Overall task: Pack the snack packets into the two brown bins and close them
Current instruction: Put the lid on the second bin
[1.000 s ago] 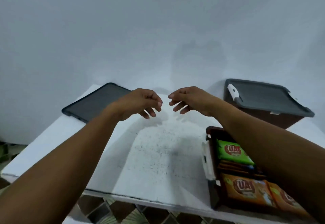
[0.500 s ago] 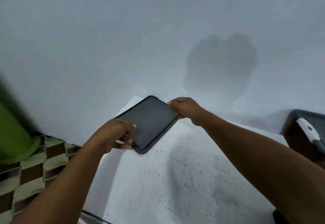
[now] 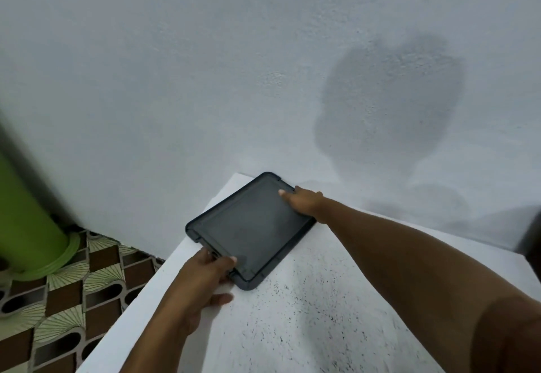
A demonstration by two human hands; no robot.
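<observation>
A dark grey bin lid [image 3: 248,227] lies flat at the far left corner of the white table [image 3: 307,314]. My left hand [image 3: 205,273] grips its near left edge, thumb on top and fingers under the rim. My right hand [image 3: 304,202] holds the far right edge, fingers over the top. A dark sliver of a bin [image 3: 531,235] shows at the right border. No snack packets are in view.
A white wall rises right behind the table. Left of the table the floor has brown and green patterned tiles [image 3: 58,299], with a green cylindrical object [image 3: 26,220] standing on it. The table's left edge is close to my left hand.
My view has swung left, away from the bins and packets. Both hands moved from mid-air over the table to the grey lid and took hold of its edges.
</observation>
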